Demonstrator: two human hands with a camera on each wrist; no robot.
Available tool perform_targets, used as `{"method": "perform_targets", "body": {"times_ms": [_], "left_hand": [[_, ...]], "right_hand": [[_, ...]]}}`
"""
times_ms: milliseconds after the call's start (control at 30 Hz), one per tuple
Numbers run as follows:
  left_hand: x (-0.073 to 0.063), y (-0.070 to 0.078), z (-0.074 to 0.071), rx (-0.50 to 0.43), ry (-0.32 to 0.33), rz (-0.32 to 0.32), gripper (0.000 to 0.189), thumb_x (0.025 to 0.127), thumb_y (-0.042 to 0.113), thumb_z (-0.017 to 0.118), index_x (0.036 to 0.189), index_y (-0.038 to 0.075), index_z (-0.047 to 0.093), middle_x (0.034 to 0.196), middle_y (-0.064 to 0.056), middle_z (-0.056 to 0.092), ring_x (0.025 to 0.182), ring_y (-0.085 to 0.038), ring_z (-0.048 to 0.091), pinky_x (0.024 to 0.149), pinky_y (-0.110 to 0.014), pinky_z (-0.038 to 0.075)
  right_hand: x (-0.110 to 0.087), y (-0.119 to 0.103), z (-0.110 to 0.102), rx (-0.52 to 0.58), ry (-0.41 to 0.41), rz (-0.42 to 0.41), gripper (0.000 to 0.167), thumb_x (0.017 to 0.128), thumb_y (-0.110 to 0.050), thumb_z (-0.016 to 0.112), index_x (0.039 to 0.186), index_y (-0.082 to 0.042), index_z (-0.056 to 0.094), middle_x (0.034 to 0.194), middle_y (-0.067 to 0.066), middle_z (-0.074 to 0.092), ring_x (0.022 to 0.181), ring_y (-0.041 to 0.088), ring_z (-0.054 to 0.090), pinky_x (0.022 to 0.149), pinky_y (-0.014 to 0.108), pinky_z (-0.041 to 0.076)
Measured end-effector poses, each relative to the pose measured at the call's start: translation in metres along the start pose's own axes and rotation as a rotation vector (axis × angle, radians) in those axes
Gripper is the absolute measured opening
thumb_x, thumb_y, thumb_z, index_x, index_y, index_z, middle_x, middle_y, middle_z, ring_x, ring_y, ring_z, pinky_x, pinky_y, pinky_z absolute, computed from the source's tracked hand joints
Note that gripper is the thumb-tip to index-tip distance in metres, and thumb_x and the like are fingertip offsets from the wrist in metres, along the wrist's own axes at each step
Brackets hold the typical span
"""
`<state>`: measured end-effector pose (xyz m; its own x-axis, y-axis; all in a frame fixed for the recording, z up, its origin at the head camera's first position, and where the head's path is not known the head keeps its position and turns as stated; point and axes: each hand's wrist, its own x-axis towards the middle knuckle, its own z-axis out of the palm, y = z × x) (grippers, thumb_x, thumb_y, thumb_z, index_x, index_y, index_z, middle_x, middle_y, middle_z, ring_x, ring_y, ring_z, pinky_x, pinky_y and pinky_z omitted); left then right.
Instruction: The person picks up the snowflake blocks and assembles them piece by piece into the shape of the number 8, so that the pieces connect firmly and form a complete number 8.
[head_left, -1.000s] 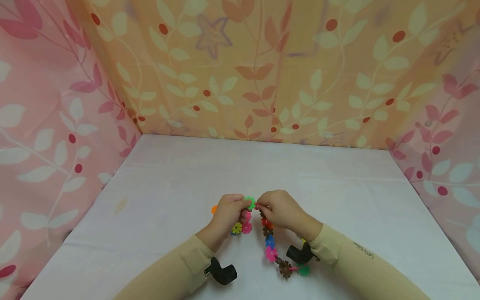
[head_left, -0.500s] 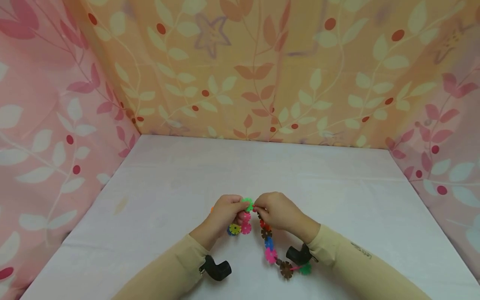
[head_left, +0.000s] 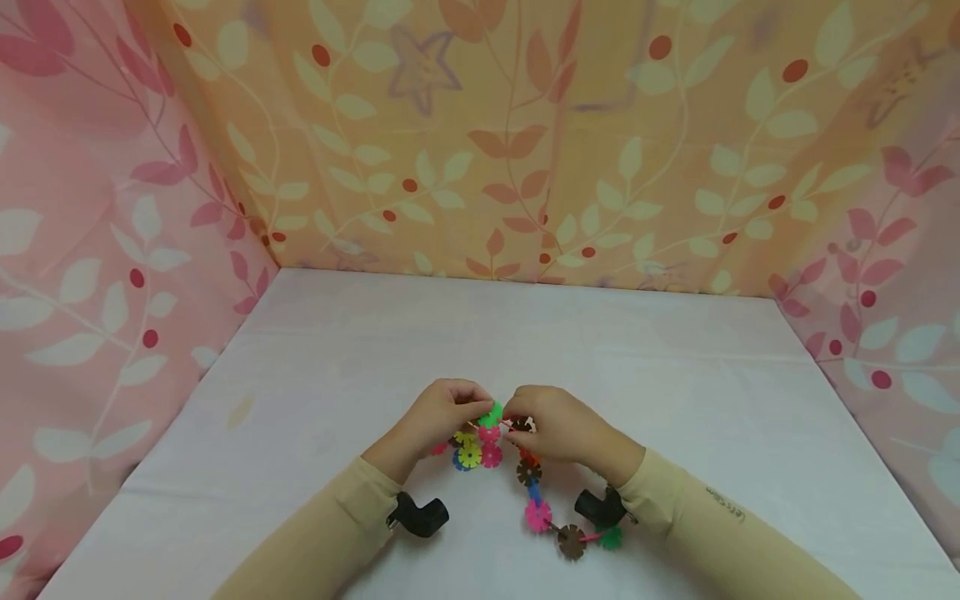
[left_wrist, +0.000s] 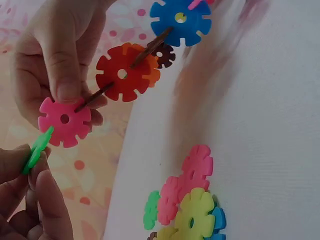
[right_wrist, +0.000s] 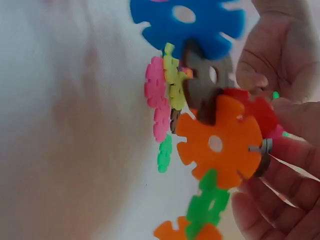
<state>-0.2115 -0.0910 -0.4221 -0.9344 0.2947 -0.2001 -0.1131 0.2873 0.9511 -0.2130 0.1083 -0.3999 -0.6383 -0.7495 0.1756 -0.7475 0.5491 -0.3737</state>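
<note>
In the head view, my left hand (head_left: 435,421) and right hand (head_left: 566,425) meet near the middle of the table. The left hand pinches a green notched disc (left_wrist: 36,150) between thumb and fingers. My right hand pinches a pink notched disc (left_wrist: 65,132), the end of a chain of linked discs. The green disc's edge touches the pink one's; whether their slots are interlocked I cannot tell. From the pink disc the chain runs through a red disc (left_wrist: 112,82) and a blue disc (left_wrist: 170,22). Its brown disc (head_left: 572,542) is low in the head view.
Under the hands lie more notched discs, among them a yellow disc (head_left: 470,454) and a pink disc (head_left: 491,455); whether they are linked is unclear. Black wrist fittings (head_left: 422,515) hang below both sleeves. Patterned curtains (head_left: 480,142) border the white table (head_left: 360,325).
The left hand and wrist have shifted left and slightly away, with the fingers straighter, uncovering more of the discs below. The right hand stays nearly in place, still holding the chain.
</note>
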Motion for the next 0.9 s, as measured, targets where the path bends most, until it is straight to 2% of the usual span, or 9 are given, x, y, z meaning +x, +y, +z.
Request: {"method": "perform_targets", "body": {"times_ms": [167, 333, 400, 533, 633, 700, 900], "left_hand": [[0.001, 0.000, -0.002, 0.013, -0.008, -0.010, 0.014, 0.085, 0.026, 0.065, 0.089, 0.013, 0.071, 0.088, -0.003, 0.065, 0.082, -0.030, 0.061, 0.071, -0.034, 0.052], [0.004, -0.003, -0.003, -0.049, -0.028, -0.035, 0.018, 0.085, 0.023, 0.065, 0.092, 0.008, 0.070, 0.088, -0.005, 0.064, 0.080, -0.024, 0.061, 0.070, -0.031, 0.052], [0.006, -0.004, -0.003, -0.054, -0.045, -0.036, 0.018, 0.085, 0.021, 0.065, 0.091, 0.005, 0.068, 0.086, -0.005, 0.063, 0.078, -0.024, 0.061, 0.069, -0.032, 0.053], [0.006, -0.003, -0.001, 0.034, -0.063, -0.013, 0.016, 0.085, 0.020, 0.065, 0.084, 0.005, 0.067, 0.074, -0.004, 0.059, 0.066, -0.019, 0.056, 0.063, -0.034, 0.052], [0.003, 0.001, 0.003, 0.088, -0.037, -0.002, 0.014, 0.085, 0.019, 0.065, 0.079, 0.006, 0.066, 0.066, -0.003, 0.055, 0.058, -0.016, 0.050, 0.058, -0.032, 0.049], [0.001, 0.003, 0.005, 0.089, -0.007, -0.001, 0.015, 0.085, 0.017, 0.064, 0.076, 0.006, 0.064, 0.063, -0.003, 0.052, 0.055, -0.014, 0.048, 0.056, -0.031, 0.048], [-0.003, 0.006, 0.010, 0.005, 0.061, -0.032, 0.015, 0.086, 0.012, 0.062, 0.074, 0.003, 0.060, 0.062, -0.002, 0.051, 0.052, -0.014, 0.047, 0.054, -0.032, 0.048]], "right_hand": [[-0.002, 0.002, -0.001, 0.042, -0.040, 0.038, 0.024, 0.078, -0.019, 0.072, 0.098, -0.007, 0.068, 0.089, -0.002, 0.064, 0.076, 0.007, 0.055, 0.069, 0.024, 0.048], [-0.002, 0.004, 0.000, 0.075, -0.044, 0.058, 0.023, 0.079, -0.021, 0.072, 0.097, -0.008, 0.068, 0.090, -0.003, 0.065, 0.077, 0.008, 0.057, 0.070, 0.024, 0.049], [-0.002, 0.004, 0.001, 0.071, -0.043, 0.025, 0.016, 0.081, -0.019, 0.069, 0.092, -0.008, 0.069, 0.087, -0.004, 0.065, 0.076, 0.008, 0.057, 0.070, 0.023, 0.048], [-0.001, 0.003, 0.002, 0.004, -0.009, -0.078, 0.007, 0.083, -0.015, 0.066, 0.081, -0.011, 0.070, 0.076, -0.008, 0.062, 0.070, 0.006, 0.056, 0.067, 0.021, 0.047], [-0.001, 0.001, 0.003, -0.059, 0.043, -0.111, 0.009, 0.081, -0.014, 0.067, 0.072, -0.014, 0.067, 0.068, -0.010, 0.058, 0.062, 0.004, 0.051, 0.060, 0.018, 0.044], [-0.001, 0.000, 0.003, -0.090, 0.077, -0.110, 0.013, 0.080, -0.015, 0.068, 0.068, -0.016, 0.064, 0.064, -0.012, 0.055, 0.058, 0.002, 0.048, 0.056, 0.017, 0.041], [0.000, -0.003, 0.003, -0.080, 0.136, -0.104, 0.019, 0.080, -0.014, 0.068, 0.063, -0.018, 0.061, 0.060, -0.013, 0.050, 0.055, 0.000, 0.042, 0.053, 0.016, 0.039]]}}
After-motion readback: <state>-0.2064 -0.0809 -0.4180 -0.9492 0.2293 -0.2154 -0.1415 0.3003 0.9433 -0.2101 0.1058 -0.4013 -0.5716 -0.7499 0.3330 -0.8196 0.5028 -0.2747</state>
